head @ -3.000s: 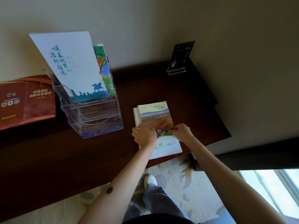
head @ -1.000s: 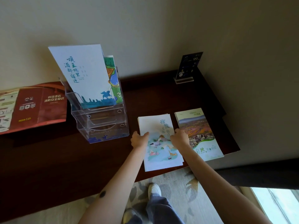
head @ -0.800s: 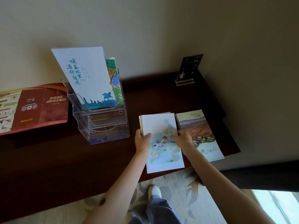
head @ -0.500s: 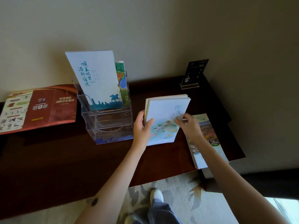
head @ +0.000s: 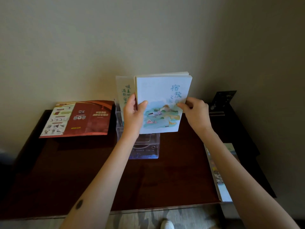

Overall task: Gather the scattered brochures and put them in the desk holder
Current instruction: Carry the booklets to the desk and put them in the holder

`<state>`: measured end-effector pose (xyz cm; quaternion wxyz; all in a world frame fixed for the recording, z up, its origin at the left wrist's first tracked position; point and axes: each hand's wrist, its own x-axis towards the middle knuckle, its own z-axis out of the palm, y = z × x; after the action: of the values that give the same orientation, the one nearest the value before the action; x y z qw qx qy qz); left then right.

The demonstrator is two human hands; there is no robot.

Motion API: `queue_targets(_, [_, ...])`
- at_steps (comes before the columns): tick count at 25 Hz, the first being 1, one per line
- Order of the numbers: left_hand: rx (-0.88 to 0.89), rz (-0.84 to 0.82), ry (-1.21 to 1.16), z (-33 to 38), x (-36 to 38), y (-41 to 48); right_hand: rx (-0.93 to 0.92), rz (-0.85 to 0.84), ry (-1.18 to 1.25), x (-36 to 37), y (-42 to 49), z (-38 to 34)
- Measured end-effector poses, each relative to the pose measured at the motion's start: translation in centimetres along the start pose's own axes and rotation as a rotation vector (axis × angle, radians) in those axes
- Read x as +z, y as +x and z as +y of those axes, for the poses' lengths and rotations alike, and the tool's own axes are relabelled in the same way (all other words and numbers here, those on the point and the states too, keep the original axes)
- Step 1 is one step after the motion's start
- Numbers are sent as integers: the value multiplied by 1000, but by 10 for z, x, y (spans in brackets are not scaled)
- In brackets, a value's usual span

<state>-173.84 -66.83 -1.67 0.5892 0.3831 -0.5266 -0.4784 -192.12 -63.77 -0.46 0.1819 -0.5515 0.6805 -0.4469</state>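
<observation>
The brochure stack [head: 162, 103], gripped by the left hand [head: 132, 115] and pinched by the right hand [head: 196, 113], was raised from the desk [head: 165, 179] upright before the holder [head: 145, 146].

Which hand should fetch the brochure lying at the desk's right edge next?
Right. The right hand only pinches the edge of the brochure stack, and its forearm passes over the landscape brochure; the left hand wraps the stack above the acrylic holder.

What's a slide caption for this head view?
Left hand and right hand hold a brochure stack upright before the acrylic holder.
</observation>
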Motion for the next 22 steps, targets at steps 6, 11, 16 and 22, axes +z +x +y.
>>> queue_targets(6, [65, 79, 54, 30, -43, 28, -61, -19, 55, 38, 24, -46])
queue_targets(11, [31, 123, 92, 26, -62, 35, -41, -67, 82, 61, 29, -53])
queue_targets(16, [-15, 155, 216, 1, -70, 32, -10, -90, 27, 78, 19, -34])
queue_targets(22, [-34, 171, 317, -14, -63, 48, -3, -43, 22, 81, 20, -18])
